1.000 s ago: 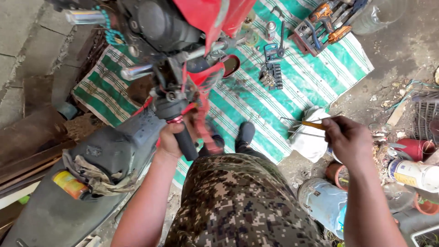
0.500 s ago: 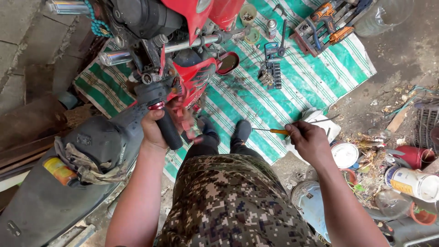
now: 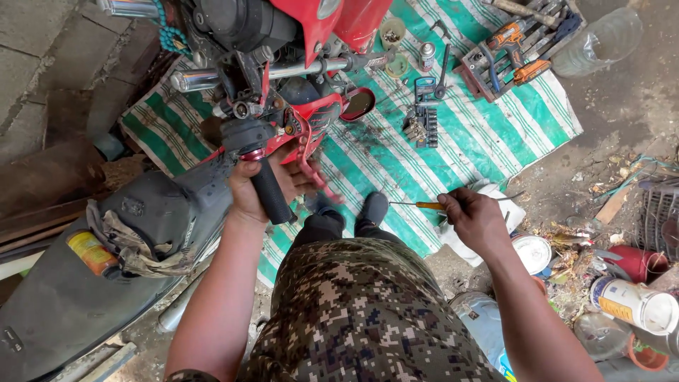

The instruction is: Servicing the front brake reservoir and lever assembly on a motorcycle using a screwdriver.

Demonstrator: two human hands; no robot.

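My left hand (image 3: 265, 185) is wrapped around the black handlebar grip (image 3: 269, 189) of a red motorbike (image 3: 311, 21), just below the loose red switch housing (image 3: 311, 120). My right hand (image 3: 477, 219) holds a screwdriver (image 3: 417, 205) with an orange handle, its thin shaft pointing left over the green and white striped mat (image 3: 481, 134). My two dark shoes (image 3: 373, 207) stand on the mat's near edge, and my camouflage trousers fill the bottom middle.
The bike's black seat (image 3: 85, 283) lies at left. On the mat lie a socket set (image 3: 423, 117), a small can (image 3: 426, 55) and a tool tray with a cordless drill (image 3: 520, 46). Paint tins, bottles and litter (image 3: 629, 301) crowd the ground at right.
My right hand has drawn the screwdriver in from the right toward my body and the bike. My left hand has stayed on the handlebar grip while my view shifted.
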